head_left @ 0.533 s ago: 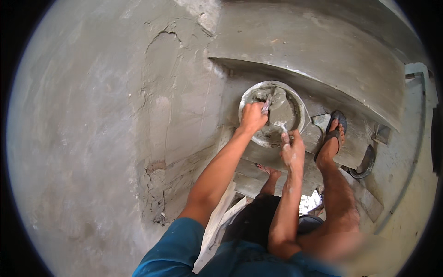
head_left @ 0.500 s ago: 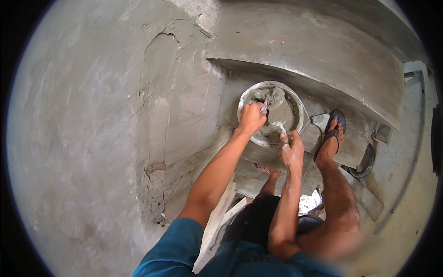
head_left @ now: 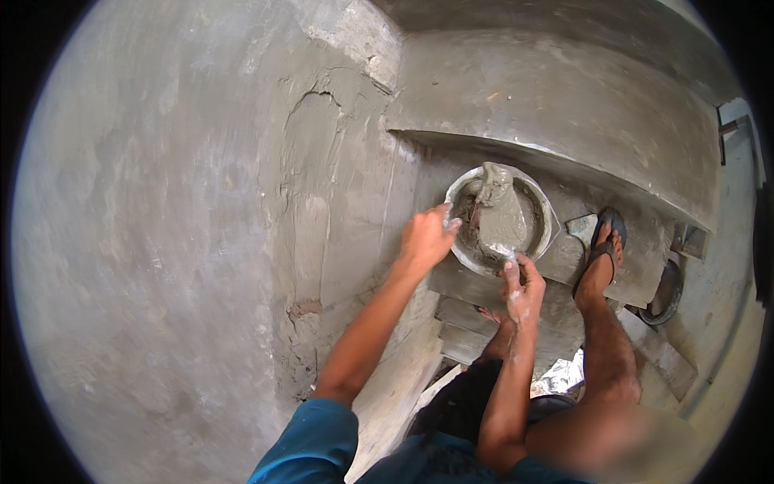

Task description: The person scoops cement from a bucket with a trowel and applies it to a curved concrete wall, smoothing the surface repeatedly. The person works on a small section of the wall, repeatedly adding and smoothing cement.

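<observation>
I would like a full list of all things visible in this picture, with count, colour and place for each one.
pan: one, grey metal, round, on a plank by the wall
wet mortar: one heap, grey, inside the pan
trowel: one, coated grey, loaded with mortar, over the pan
wall: one, grey plaster, partly cracked, left side
planks: several, grey, under the pan
sandal: one, dark, on the right foot
left hand: one, at the left rim of the pan
right hand: one, closed on the trowel's handle, at the near rim
</observation>
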